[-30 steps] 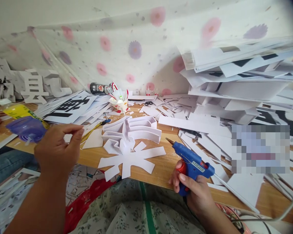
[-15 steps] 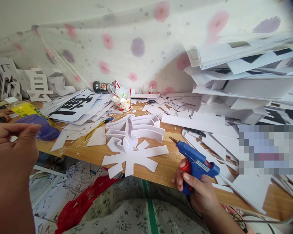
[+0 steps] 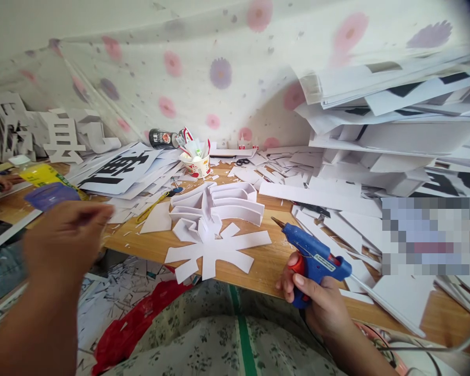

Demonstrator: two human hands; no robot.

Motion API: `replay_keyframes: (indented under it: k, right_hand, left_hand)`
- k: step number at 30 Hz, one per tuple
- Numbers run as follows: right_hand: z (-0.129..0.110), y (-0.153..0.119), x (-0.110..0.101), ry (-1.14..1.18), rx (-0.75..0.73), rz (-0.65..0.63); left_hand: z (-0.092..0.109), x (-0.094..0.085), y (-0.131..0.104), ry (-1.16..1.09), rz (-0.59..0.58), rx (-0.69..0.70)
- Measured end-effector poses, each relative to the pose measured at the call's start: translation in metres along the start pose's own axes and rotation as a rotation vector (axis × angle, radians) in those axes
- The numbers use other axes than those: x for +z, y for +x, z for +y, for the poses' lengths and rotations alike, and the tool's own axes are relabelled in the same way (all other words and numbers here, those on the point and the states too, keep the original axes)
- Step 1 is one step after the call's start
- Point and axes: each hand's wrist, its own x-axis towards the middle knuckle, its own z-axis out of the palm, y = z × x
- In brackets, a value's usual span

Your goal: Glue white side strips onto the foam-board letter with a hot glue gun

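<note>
Left hand (image 3: 60, 243): raised over the left part of the table (image 3: 152, 243), thumb and forefinger tips brought together, slightly blurred; cannot tell whether anything sits between them.
Right hand (image 3: 319, 300): wrapped around the handle of the glue gun (image 3: 317, 256), fingers curled at the red trigger (image 3: 298, 265), thumb laid along the side.
Glue gun: smooth blue plastic, with a tapered metal tip pointing up and left, apart from the white cut-out (image 3: 215, 250); joined at the back to a long pale rod (image 3: 391, 308).
White cut-out: lying on the table between both hands, made of thin white board; flat, splayed arms at the near end, upright straight and curved walls forming narrow channels at the far end.
Table: light wood grain, strewn with flat offcuts and thin slivers.
Behind the cut-out: a patterned paper cup (image 3: 198, 167) filled with packets, beside a dark can (image 3: 161, 138) lying on its side; black-handled scissors (image 3: 243, 162) to the right.
Right side: a tall, uneven pile of white boards (image 3: 391, 138), smooth and sharp-edged.
Changed since half a second ago: left hand shifted right, away from the picture's left edge, now covering part of the purple plastic (image 3: 49, 197); glue gun and cut-out nearly unmoved.
</note>
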Motion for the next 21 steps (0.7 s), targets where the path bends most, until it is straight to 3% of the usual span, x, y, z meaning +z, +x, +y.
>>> replay_keyframes:
  k: [2,3,6,8,12,21]
  right_hand:
    - [-0.001,0.000,0.003,0.003,0.003,0.011]
    - [-0.002,0.000,0.004,0.007,0.008,0.019]
    - [-0.002,0.001,0.004,0.011,0.008,0.029]
    - [-0.001,0.001,0.003,0.005,-0.005,0.010]
    - [0.001,0.000,-0.001,0.029,-0.017,-0.019]
    - [0.001,-0.002,-0.004,0.093,0.057,-0.053]
  left_hand:
    - [0.035,0.018,-0.016,-0.082,-0.223,0.277]
    - [0.053,0.028,-0.025,-0.126,-0.358,0.349]
    - [0.103,0.059,-0.047,0.012,-0.784,0.465]
    - [0.126,0.075,-0.053,0.227,-0.971,0.502]
    - [0.148,0.090,-0.049,0.437,-1.044,0.539]
    - [0.161,0.104,-0.047,0.562,-1.143,0.598]
